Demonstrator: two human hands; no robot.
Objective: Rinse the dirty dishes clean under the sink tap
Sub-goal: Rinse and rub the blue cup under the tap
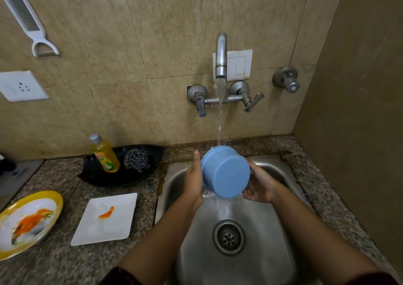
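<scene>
A blue plastic cup [225, 171] is held over the steel sink [272, 247], tilted with its flat base toward me. Water runs from the tap [221, 55] onto its far rim and pours off below. My left hand [194, 182] lies flat against the cup's left side with fingers straight. My right hand [259, 186] grips the cup's right side, fingers curled behind it. On the counter to the left lie a white square plate [106, 219] with an orange smear and a yellow-rimmed round plate [26, 223] with orange food residue.
A black tray [96, 173] behind the plates holds a yellow dish-soap bottle [104, 153] and a steel scrubber [137, 160]. The tap's lever handles [253, 103] stick out from the tiled wall. A side wall [359, 110] closes in the right. The drain [228, 237] sits mid-sink.
</scene>
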